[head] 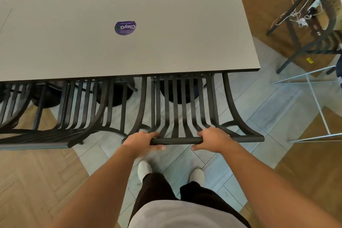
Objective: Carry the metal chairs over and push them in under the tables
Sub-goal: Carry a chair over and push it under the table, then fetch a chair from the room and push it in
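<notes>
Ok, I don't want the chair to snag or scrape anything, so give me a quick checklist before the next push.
1. Left hand wrapped on the top rail: ok.
2. Right hand wrapped on the same rail: ok.
3. Chair seat already partly under the grey table edge: ok.
4. Gap to the neighbouring chair on the left: narrow but apart, ok.
5. Chair legs clear of the table base underneath: cannot tell, hidden.
6. Feet behind the chair, not under it: ok.
</notes>
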Action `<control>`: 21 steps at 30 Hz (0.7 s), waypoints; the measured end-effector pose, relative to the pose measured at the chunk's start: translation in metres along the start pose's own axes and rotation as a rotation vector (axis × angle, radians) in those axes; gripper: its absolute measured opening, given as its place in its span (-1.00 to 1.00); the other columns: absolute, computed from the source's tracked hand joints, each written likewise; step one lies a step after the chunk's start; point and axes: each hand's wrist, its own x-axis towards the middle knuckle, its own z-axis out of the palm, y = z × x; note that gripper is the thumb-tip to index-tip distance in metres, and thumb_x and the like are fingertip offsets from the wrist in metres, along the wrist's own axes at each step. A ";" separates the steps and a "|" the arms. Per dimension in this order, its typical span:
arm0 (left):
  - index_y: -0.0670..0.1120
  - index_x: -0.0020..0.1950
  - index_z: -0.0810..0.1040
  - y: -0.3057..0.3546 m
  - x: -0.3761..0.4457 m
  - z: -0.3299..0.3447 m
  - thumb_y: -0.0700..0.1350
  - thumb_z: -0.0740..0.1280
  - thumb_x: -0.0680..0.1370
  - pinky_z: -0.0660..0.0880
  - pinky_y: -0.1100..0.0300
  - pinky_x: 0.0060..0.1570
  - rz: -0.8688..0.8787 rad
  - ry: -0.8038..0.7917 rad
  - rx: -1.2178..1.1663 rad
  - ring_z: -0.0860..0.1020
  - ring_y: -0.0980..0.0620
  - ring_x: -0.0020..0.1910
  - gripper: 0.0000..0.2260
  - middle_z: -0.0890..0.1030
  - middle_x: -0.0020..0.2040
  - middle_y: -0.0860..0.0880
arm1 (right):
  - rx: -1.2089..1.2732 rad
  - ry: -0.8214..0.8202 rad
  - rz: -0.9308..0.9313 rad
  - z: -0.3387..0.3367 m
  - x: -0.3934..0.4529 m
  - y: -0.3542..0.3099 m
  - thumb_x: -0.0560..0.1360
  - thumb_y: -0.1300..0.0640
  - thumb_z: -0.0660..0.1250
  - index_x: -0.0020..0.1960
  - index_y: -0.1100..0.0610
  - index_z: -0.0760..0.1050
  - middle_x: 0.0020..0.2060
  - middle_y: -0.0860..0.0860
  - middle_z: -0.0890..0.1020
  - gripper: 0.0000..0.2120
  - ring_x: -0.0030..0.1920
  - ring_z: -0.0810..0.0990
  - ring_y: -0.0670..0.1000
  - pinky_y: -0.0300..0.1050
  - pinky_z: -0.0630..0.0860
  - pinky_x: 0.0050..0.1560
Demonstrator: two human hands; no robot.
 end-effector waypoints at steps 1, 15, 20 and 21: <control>0.26 0.60 0.22 0.005 -0.004 -0.001 0.66 0.04 0.39 0.52 -0.08 0.28 0.000 0.009 -0.034 0.54 -0.06 0.28 -0.14 0.52 0.35 -0.04 | 0.066 0.000 -0.007 -0.003 -0.004 0.003 0.38 -0.44 0.44 0.34 0.05 0.59 0.13 0.01 0.67 -0.27 0.14 0.63 0.06 0.03 0.59 0.17; 0.00 0.35 0.56 0.142 0.055 -0.093 0.41 0.00 0.64 0.60 -0.01 0.15 0.150 0.081 -0.099 0.63 0.00 0.05 -0.37 0.68 0.08 -0.02 | 0.380 0.366 0.363 -0.082 -0.046 0.103 0.67 -0.11 0.27 0.20 0.08 0.61 -0.07 0.00 0.66 -0.70 -0.08 0.60 -0.01 -0.09 0.49 -0.02; 0.00 0.39 0.53 0.194 0.085 -0.124 0.23 0.10 0.71 0.58 0.04 0.16 0.214 0.130 -0.100 0.64 0.00 0.10 -0.56 0.68 0.17 -0.04 | 0.331 0.370 0.371 -0.114 -0.035 0.157 0.65 -0.14 0.28 0.25 0.09 0.60 0.08 0.05 0.68 -0.65 0.03 0.61 0.05 -0.04 0.54 0.12; 0.00 0.39 0.53 0.203 0.093 -0.127 0.22 0.11 0.71 0.58 0.04 0.16 0.210 0.143 -0.114 0.64 0.01 0.09 -0.57 0.68 0.17 -0.03 | 0.322 0.363 0.361 -0.121 -0.031 0.168 0.65 -0.14 0.28 0.25 0.10 0.60 0.09 0.05 0.68 -0.64 0.04 0.61 0.05 -0.02 0.55 0.15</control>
